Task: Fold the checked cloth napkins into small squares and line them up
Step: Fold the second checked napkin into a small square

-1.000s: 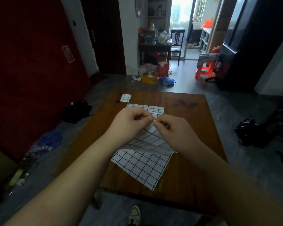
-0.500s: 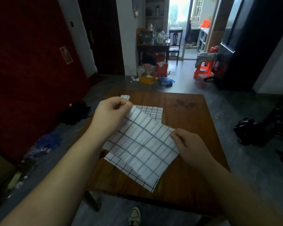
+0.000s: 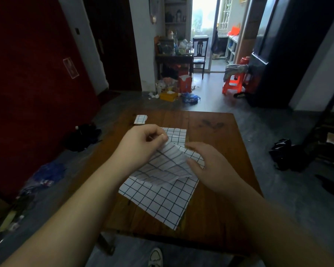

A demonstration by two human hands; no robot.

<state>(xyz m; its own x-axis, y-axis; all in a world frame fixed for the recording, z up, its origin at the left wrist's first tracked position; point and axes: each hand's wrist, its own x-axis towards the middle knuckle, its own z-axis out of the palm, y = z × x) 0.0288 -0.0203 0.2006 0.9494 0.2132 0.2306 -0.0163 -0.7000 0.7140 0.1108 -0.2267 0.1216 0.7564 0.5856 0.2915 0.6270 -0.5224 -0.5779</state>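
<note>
Head view: half a second back the left hand [image 3: 143, 145] held the checked napkin [image 3: 162, 166] stretched high while the right hand [image 3: 210, 166] gripped its right edge. Now the right hand has let go and hovers with loosely spread fingers just over that edge, and the cloth sags in ripples from the left's pinch on its far corner. The fold looks re-set, not finished. Below both hands a flat checked layer [image 3: 158, 199] lies on the wooden table [image 3: 220, 209]; one folded small square [image 3: 140, 119] sits beyond the left hand
</note>
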